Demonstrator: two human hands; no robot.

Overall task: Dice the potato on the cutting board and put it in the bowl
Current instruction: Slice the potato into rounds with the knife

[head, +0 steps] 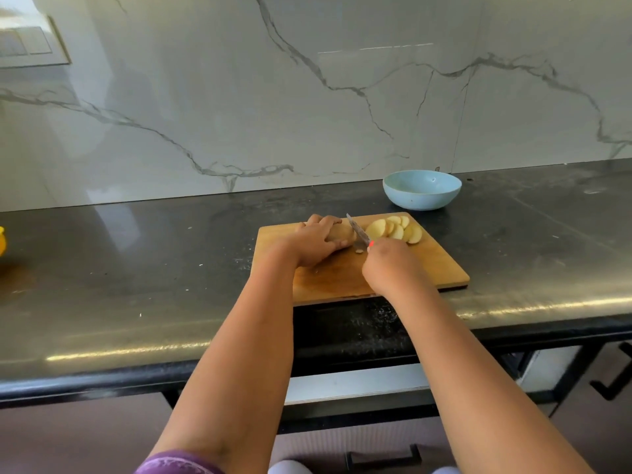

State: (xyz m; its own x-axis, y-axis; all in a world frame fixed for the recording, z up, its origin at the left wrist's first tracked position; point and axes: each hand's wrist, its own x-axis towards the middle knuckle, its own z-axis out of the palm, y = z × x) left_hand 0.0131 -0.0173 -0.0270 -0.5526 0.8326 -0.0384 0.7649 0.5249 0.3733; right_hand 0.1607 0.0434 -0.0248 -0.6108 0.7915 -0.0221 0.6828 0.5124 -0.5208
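Note:
A wooden cutting board [434,265] lies on the black counter. My left hand [316,244] grips the uncut part of the potato [342,234] on the board, fingers curled over it. My right hand [390,265] holds a knife [358,230] by its handle; the blade stands against the potato's cut end. Several pale yellow round slices [396,229] lie overlapped just right of the blade. A light blue bowl [422,189] stands behind the board, with nothing visible in it.
The black counter [136,268] runs left and right, backed by a marble wall [273,97]. A yellow object [1,241] shows at the far left edge. Drawer handles [383,458] sit below the counter's front edge.

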